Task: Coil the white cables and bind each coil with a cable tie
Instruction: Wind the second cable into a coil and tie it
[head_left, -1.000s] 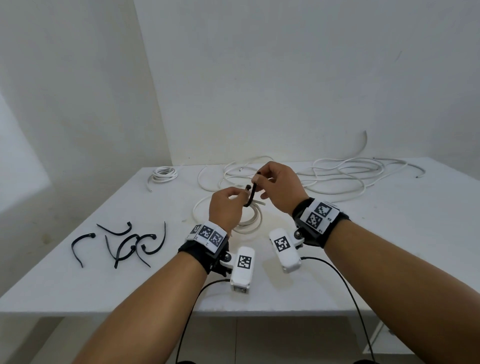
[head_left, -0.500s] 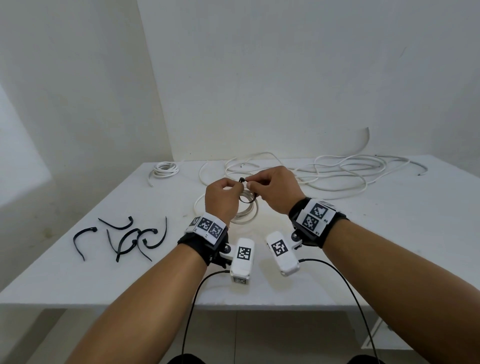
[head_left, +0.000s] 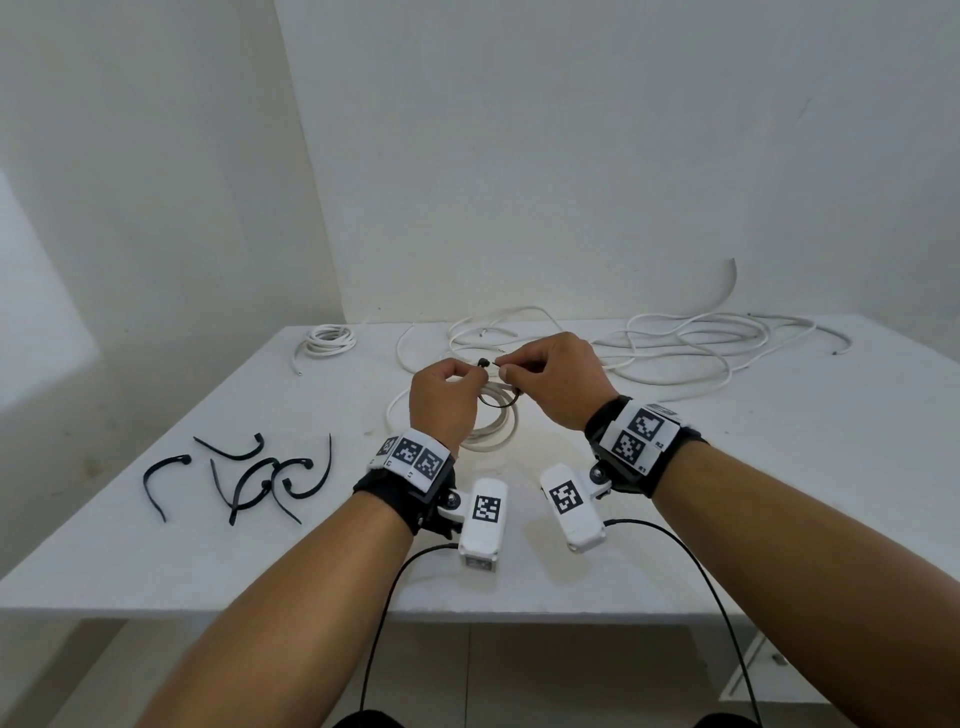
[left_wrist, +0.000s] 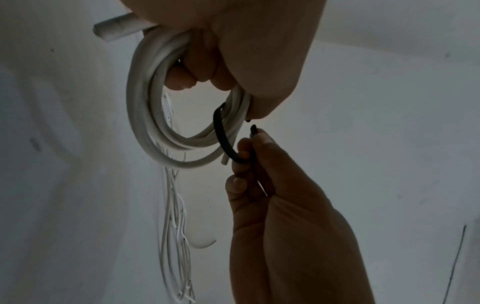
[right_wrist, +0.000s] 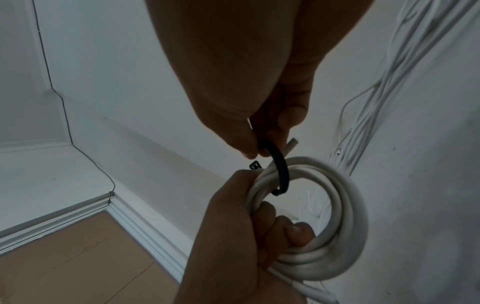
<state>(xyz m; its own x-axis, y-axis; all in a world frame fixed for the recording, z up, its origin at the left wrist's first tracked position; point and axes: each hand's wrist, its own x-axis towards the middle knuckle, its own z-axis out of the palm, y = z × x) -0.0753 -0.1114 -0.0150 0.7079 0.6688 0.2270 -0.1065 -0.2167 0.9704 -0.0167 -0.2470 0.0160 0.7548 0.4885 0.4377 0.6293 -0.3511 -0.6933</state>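
left hand (head_left: 441, 400) grips white coil (right_wrist: 335, 222) | right hand (head_left: 558, 382) pinches black tie (left_wrist: 223, 139) looped around coil | above counter (head_left: 779, 467)

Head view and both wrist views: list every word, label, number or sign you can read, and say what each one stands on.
No readable words in any view.
Right wristband: tiny characters beside its square code markers, too small to read.
Left wristband: tiny marks below its code markers, too small to read.
Two white camera units: one code marker each, no text.
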